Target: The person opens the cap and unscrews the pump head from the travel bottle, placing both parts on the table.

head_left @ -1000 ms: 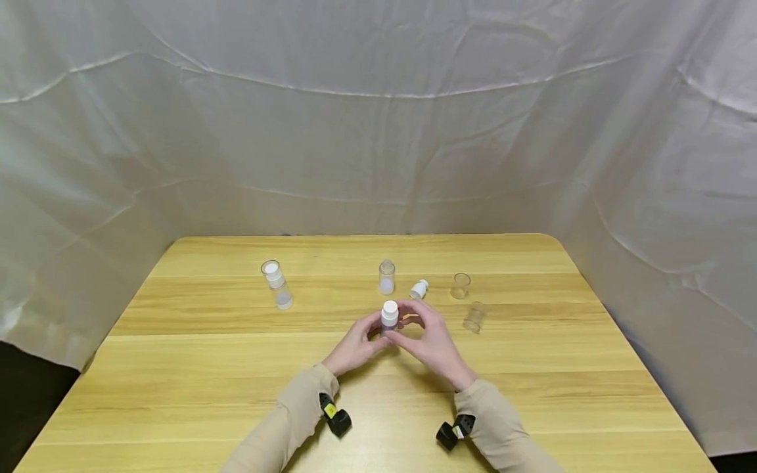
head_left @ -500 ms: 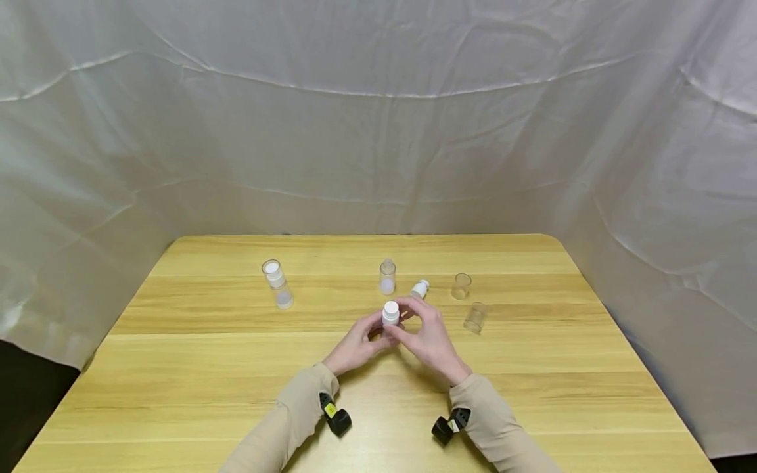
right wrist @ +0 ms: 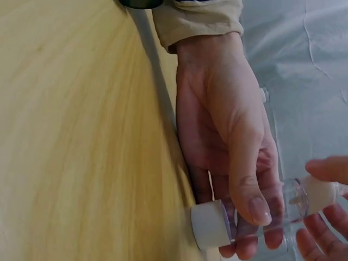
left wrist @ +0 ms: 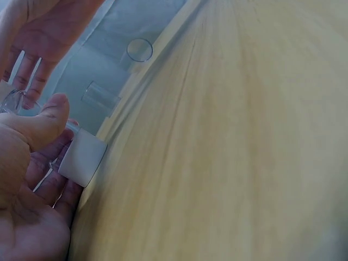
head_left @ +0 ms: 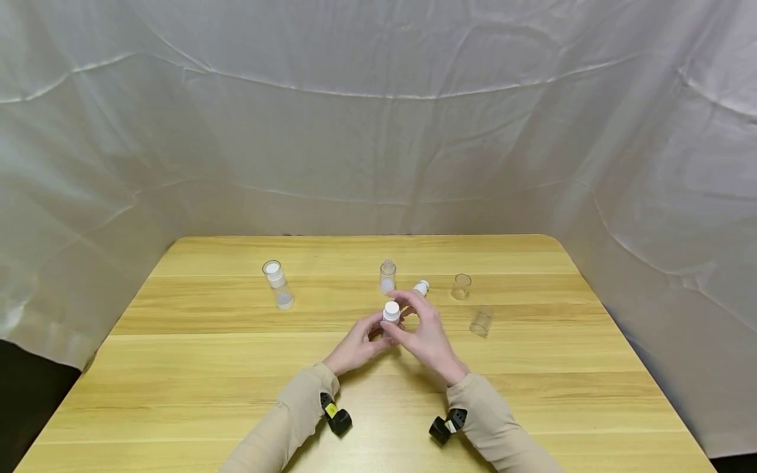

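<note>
A small clear pump bottle (head_left: 391,315) with a white top stands upright between my hands in the head view. My left hand (head_left: 357,347) grips its clear body low down, just above the white base (right wrist: 211,225). Higher up, my right hand (head_left: 427,332) pinches the white stepped top (right wrist: 319,194) between thumb and fingers. In the left wrist view, the left thumb (left wrist: 51,119) lies across the body and the white base (left wrist: 82,157) shows close to the table. The lower body is mostly hidden by fingers in the head view.
Behind the hands stand a clear bottle (head_left: 387,276) and a white pump head (head_left: 422,288) lying tilted. Two clear caps (head_left: 461,287) are at the right, one of them on its side. A capped bottle (head_left: 278,286) is at the left on the wooden table (head_left: 177,394).
My right hand has shifted slightly left, its fingers turning round the white top. The clear cap lying on its side has rolled a little to the right. The left hand stays put.
</note>
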A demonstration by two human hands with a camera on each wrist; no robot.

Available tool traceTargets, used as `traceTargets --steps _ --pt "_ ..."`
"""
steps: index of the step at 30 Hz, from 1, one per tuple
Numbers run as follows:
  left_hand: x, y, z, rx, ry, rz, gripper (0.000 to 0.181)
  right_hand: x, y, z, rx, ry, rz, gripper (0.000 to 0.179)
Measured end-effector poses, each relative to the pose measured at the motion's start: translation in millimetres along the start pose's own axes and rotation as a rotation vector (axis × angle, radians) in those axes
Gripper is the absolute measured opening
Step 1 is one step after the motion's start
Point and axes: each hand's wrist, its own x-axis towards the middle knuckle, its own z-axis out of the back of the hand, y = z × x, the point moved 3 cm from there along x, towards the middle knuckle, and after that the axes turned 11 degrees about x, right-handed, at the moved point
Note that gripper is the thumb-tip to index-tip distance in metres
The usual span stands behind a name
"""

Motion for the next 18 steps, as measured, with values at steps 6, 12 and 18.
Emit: traceTargets --steps 6,12,18 --pt "-0.4 -1.2 0.2 -0.014 0.005 -0.004 0.047 0.1 1.8 -0.6 -0.008 -0.016 0.042 0.038" --pt "-0.8 -1.6 1.4 -0.015 -0.002 -0.008 0.045 -0.3 2.3 0.4 0.009 0.049 0.020 0.052" --pt "-0.8 -2.0 1.1 0.003 -0.002 -0.009 0.045 0.0 2.8 0.6 -0.012 -0.016 -0.006 0.044"
